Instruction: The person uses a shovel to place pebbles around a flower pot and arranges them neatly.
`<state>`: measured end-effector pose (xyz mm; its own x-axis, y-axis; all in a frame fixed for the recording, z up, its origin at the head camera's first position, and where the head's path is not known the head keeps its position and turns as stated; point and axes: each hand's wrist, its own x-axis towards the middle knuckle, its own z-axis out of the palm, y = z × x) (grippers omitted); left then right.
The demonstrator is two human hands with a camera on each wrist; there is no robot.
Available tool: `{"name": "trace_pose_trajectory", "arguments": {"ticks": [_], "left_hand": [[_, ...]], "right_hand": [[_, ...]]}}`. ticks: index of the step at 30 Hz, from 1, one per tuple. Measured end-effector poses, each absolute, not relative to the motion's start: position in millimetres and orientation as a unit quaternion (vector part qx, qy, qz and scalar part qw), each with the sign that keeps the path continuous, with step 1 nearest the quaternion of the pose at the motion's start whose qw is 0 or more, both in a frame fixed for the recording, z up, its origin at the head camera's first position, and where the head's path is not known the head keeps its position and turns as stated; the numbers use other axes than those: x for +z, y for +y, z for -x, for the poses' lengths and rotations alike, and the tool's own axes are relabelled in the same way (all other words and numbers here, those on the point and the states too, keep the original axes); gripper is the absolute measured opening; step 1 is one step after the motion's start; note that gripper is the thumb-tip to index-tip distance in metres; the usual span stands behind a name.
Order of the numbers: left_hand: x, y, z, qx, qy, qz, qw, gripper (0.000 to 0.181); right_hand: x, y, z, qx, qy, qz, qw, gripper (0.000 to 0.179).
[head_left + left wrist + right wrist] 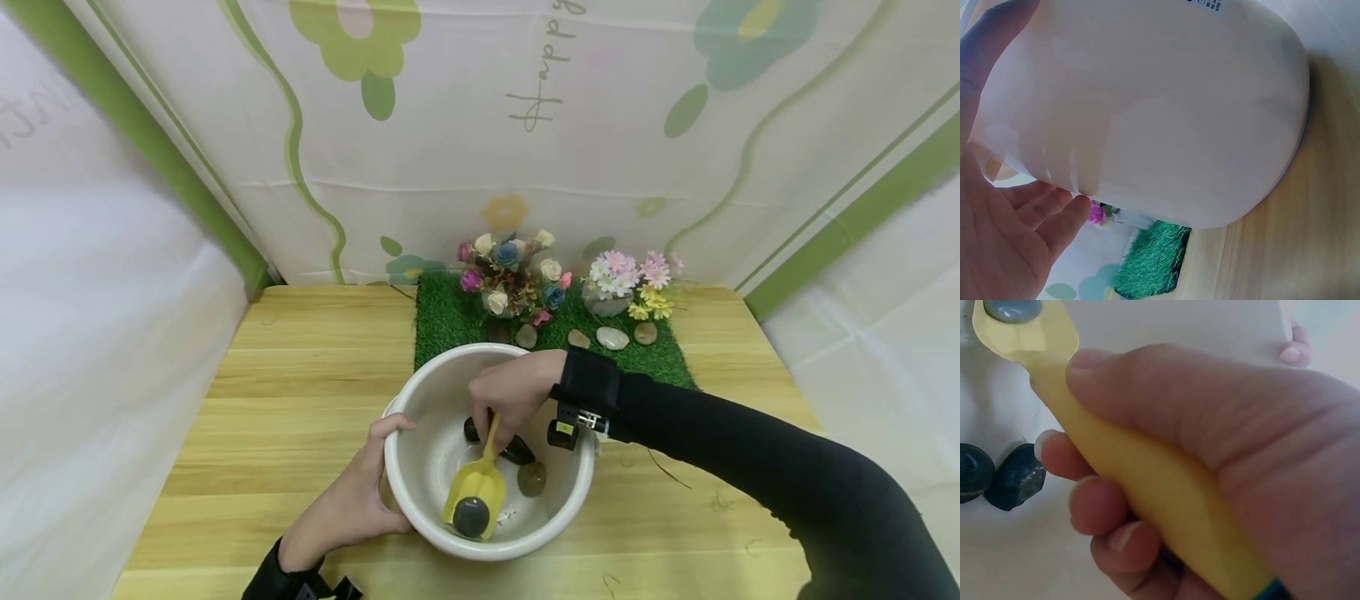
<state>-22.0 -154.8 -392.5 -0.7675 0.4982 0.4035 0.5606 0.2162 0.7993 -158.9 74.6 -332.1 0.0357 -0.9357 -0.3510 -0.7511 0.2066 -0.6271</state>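
A white bucket [402, 492] stands on the wooden table. My left hand [365, 486] holds its left side, a fingertip hooked over the rim; in the left wrist view this hand [1016, 231] lies against the outer wall. Inside the bucket, my right hand [512, 398] grips the handle of a yellow toy shovel [480, 479]. A dark round stone [472, 517] lies on the shovel's blade. Beside the shovel on the bucket floor are a brown stone [532, 479] and black stones [1016, 477]. The right hand [1147, 469] wraps the handle, its thumb along the top.
Behind the bucket lies a green artificial turf mat [442, 321] with a mixed bouquet [513, 275], pink and yellow flowers [630, 279] and several pebbles, among them a white pebble [612, 337]. A printed curtain [465, 150] hangs at the table's back.
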Motion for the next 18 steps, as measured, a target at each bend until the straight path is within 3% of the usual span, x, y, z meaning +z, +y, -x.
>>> {"name": "trace_pose_trajectory", "arguments": {"ticks": [18], "left_hand": [[-393,-154,23,-0.538,-0.771,0.34,0.02,0.092]], "right_hand": [[-310,87,166,-0.156,0.671,0.611,0.392,0.013]]}}
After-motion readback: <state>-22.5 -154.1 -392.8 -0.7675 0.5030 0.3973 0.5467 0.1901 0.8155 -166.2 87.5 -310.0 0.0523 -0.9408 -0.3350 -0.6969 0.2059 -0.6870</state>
